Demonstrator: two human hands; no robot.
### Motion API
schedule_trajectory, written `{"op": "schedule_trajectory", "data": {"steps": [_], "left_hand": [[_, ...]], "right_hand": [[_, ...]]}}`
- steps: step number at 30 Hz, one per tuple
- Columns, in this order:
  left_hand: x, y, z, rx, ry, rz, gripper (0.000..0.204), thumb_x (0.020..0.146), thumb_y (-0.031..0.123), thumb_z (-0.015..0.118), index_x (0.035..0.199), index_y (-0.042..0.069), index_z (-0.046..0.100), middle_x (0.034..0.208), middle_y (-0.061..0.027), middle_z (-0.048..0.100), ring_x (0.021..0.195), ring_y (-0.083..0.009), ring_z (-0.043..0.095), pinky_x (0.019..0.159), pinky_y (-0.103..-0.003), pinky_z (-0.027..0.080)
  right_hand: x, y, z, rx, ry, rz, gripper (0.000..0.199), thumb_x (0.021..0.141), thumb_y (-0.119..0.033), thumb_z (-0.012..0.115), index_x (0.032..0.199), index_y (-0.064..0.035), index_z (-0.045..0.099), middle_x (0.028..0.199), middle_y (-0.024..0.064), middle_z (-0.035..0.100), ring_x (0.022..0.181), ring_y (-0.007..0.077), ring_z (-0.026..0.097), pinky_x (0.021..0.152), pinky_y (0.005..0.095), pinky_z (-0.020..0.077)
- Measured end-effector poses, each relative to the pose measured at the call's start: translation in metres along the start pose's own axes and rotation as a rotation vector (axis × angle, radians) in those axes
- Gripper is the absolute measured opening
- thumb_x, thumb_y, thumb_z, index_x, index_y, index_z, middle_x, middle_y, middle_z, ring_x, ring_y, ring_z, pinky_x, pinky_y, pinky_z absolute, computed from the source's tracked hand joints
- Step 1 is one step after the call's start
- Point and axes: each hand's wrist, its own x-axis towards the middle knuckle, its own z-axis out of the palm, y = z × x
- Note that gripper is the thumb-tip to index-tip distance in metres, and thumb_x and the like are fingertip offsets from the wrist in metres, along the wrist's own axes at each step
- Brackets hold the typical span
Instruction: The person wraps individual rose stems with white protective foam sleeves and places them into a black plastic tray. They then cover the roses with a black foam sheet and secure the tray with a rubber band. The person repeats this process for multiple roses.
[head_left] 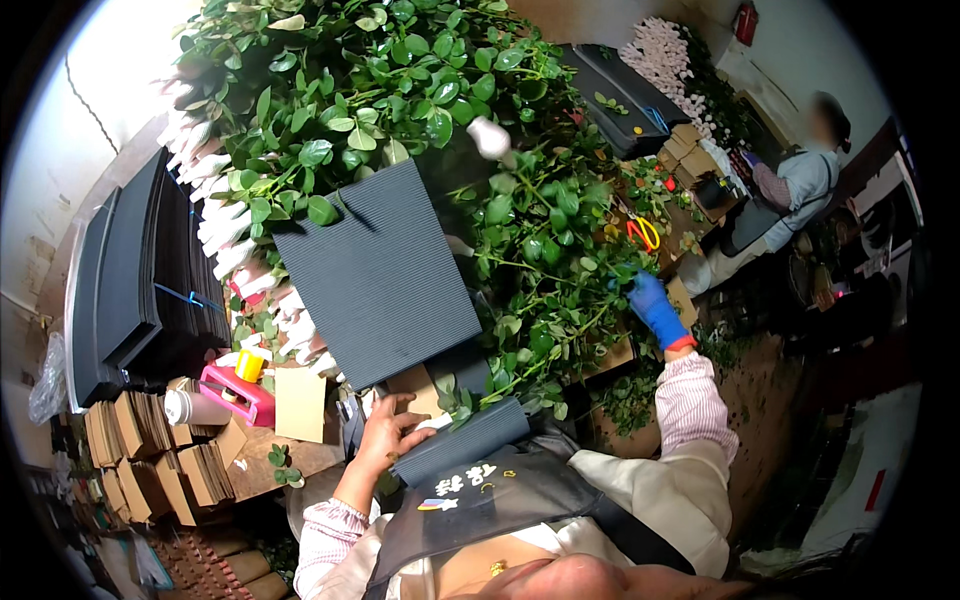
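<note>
My left hand (pixel 385 435), bare, lies with fingers apart at the near edge of a dark corrugated sheet (pixel 375 270). Beside its fingertips is a small white thing, partly hidden by leaves. A curled corrugated sheet (pixel 465 440) lies against my apron (pixel 470 500). At the right, my right hand (pixel 655 310) in a blue glove closes on leafy rose stems (pixel 545 250); its fingertips are partly hidden by leaves. A blurred rose with a pale covered bud (pixel 490 138) hangs over the foliage; where its stem ends is unclear.
A large heap of leafy roses (pixel 400 90) covers the far table. Stacked dark sheets (pixel 150 280), cardboard pieces (pixel 150 450), a pink tape dispenser (pixel 240 395) and a pale cup (pixel 195 408) are left. Yellow-handled scissors (pixel 643 234) lie right; another person (pixel 800 190) stands beyond.
</note>
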Motion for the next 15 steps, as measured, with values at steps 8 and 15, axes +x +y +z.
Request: {"op": "schedule_trajectory", "data": {"steps": [8, 15], "left_hand": [[0.000, 0.006, -0.004, 0.012, 0.072, -0.026, 0.063, 0.072, 0.037, 0.088, 0.123, 0.006, 0.069, 0.125, -0.0164, 0.064, 0.112, -0.0364, 0.059, 0.099, -0.044, 0.046], [-0.005, -0.003, 0.015, -0.184, 0.201, -0.115, 0.091, 0.061, 0.032, 0.096, 0.139, 0.006, 0.056, 0.131, -0.0206, 0.062, 0.117, -0.0375, 0.060, 0.100, -0.045, 0.049]], "right_hand": [[-0.024, -0.104, -0.017, -0.007, -0.113, -0.354, 0.045, 0.080, 0.008, 0.060, 0.123, -0.0046, 0.067, 0.118, 0.0127, 0.070, 0.106, 0.0253, 0.067, 0.092, 0.0327, 0.0517], [-0.067, -0.086, 0.013, -0.739, -0.533, -0.365, 0.041, 0.086, -0.015, 0.066, 0.125, -0.0296, 0.067, 0.108, 0.0047, 0.069, 0.102, 0.0275, 0.065, 0.090, 0.0454, 0.0512]]}}
